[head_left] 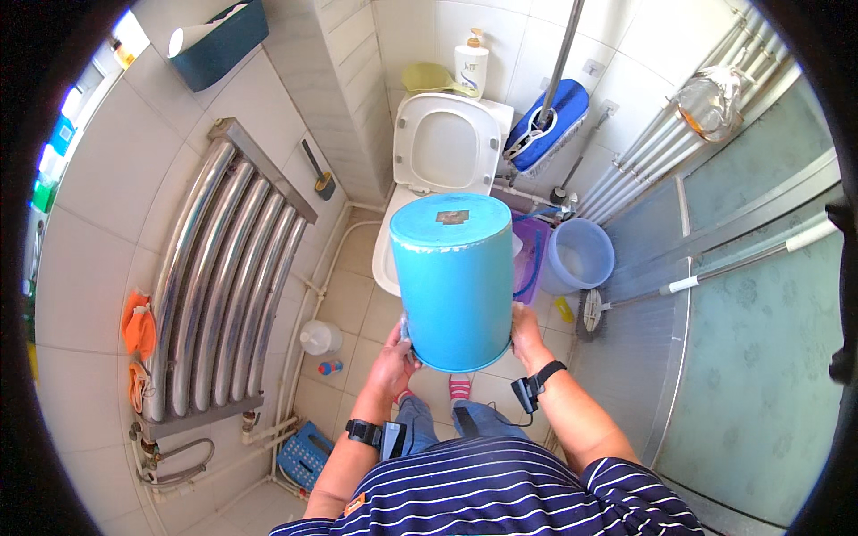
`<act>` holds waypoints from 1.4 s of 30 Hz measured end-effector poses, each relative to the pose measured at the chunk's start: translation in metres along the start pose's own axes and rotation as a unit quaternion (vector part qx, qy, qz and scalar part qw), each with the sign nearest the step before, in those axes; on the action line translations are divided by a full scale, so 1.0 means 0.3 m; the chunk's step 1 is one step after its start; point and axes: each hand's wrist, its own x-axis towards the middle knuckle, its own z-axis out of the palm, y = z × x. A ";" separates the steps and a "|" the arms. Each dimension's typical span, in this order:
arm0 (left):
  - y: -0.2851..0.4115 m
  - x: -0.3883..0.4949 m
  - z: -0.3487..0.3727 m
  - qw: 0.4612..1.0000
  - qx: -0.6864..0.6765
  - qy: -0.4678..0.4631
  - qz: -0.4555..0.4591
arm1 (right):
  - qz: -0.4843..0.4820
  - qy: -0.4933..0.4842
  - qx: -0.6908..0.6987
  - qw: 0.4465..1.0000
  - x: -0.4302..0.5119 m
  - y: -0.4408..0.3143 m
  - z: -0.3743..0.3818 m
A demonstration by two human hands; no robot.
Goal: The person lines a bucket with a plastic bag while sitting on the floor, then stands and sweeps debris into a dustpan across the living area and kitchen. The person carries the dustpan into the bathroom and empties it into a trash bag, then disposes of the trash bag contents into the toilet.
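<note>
A blue bucket is held up in front of me, its closed bottom tipped toward the top of the view and its rim toward my body. A dark rectangular mark shows on the bottom, and the bottom edge has a whitish worn line. My left hand grips the rim side at the left. At the right side my right hand holds the bucket too, its fingers partly hidden behind the wall. Beyond the bucket stands a white toilet with its lid raised; the bucket covers part of the bowl.
A purple basin and a translucent blue bucket stand to the right, near a floor brush. A mop leans by the toilet. A chrome radiator lines the left wall; a plastic jug sits on the floor.
</note>
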 end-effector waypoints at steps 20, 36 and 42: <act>0.034 0.113 -0.006 0.934 0.247 0.129 0.223 | -0.227 0.128 -0.111 0.959 -0.065 -0.135 0.116; 0.187 -0.056 0.099 0.900 0.374 0.038 0.220 | -0.226 0.101 0.176 0.953 -0.435 -0.263 0.145; 0.226 -0.118 0.121 0.900 0.347 -0.046 0.261 | -0.201 0.151 0.163 0.954 -0.533 -0.302 0.174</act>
